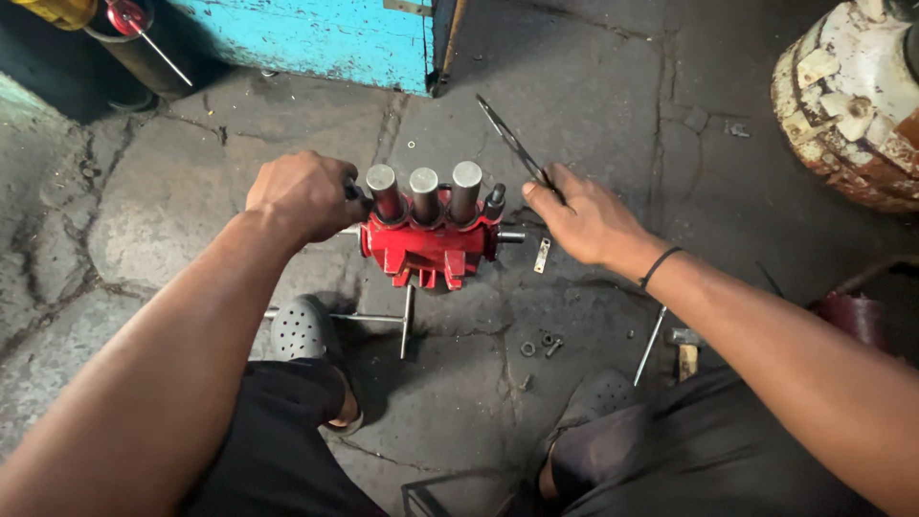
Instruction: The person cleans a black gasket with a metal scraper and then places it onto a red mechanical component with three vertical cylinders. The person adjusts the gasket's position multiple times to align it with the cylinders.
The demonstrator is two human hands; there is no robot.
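Now mid-strip on red valve block [427, 244] at centre floor: left hand [304, 194] clenched on its left end, right hand [586, 218] pinching pliers [515, 146]; next, probably, tips onto right-side fitting.

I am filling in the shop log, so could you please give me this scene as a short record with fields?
setting: cracked concrete floor, seen from above
main thing: red valve block with three grey cylinders on top
left hand: closed at the block's left side
right hand: holds a thin dark metal tool, tip pointing up and away
on the floor: loose nuts, a metal rod, a small metal plate
background: blue painted wall, rusty white drum
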